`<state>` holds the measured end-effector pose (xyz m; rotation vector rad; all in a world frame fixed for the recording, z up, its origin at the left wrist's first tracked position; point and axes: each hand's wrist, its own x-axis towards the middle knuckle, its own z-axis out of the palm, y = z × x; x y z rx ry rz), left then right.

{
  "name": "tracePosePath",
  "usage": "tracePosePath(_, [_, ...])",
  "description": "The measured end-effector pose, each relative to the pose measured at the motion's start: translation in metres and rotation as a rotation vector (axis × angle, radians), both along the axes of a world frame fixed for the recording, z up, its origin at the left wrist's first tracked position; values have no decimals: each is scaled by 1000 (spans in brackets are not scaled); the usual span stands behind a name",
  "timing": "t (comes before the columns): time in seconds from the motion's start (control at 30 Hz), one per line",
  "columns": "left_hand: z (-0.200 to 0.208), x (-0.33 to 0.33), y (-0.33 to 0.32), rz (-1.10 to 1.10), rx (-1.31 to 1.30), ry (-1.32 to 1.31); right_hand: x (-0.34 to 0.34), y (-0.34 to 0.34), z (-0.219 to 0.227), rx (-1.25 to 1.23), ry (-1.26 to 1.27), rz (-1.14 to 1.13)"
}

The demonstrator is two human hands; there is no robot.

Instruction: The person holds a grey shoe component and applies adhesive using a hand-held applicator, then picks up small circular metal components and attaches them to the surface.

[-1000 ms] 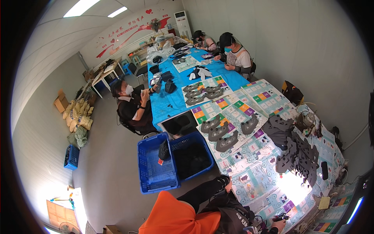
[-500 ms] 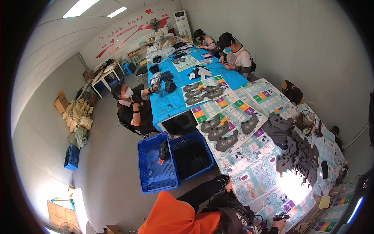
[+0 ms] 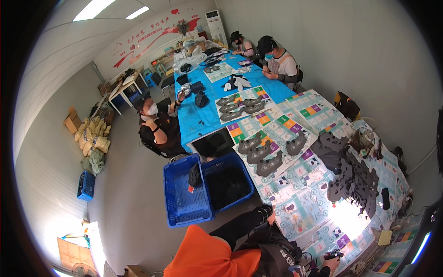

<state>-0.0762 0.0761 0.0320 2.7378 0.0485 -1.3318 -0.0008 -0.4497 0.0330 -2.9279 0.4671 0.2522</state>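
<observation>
My left hand [image 3: 271,217] is at the left edge of the patterned table [image 3: 295,210], at the end of a black sleeve. It is small in view and its fingers are not clear. At the lower right, my right hand [image 3: 331,264] is closed around a small black object [image 3: 333,254] above the table sheet; its exact kind does not show. Beyond my hands lies a heap of dark grey shaped pads with holes [image 3: 353,184]. Several similar grey pads [image 3: 269,164] are laid out on a printed board farther left.
Two blue crates [image 3: 168,198] stand left of the table; a black bundle [image 3: 195,175] lies in one. A blue-covered table [image 3: 194,124] extends away, with one co-worker [image 3: 159,124] at its left and two at its right. A black phone-like object [image 3: 385,198] lies at right.
The co-worker on the left has shifted the hand near the chin and moved the other hand slightly. The nearer co-worker on the right has moved a little. My hands stay nearly in place.
</observation>
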Motion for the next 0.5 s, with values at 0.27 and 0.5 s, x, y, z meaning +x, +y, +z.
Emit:
tracePosePath(0.27, [-33, -5, -33, -78, 309, -90, -2, -9, 2, -33, -2, -45])
tracePosePath(0.5, [-32, -11, -55, -104, 597, -179, 0, -5, 2, -70, 50, -56])
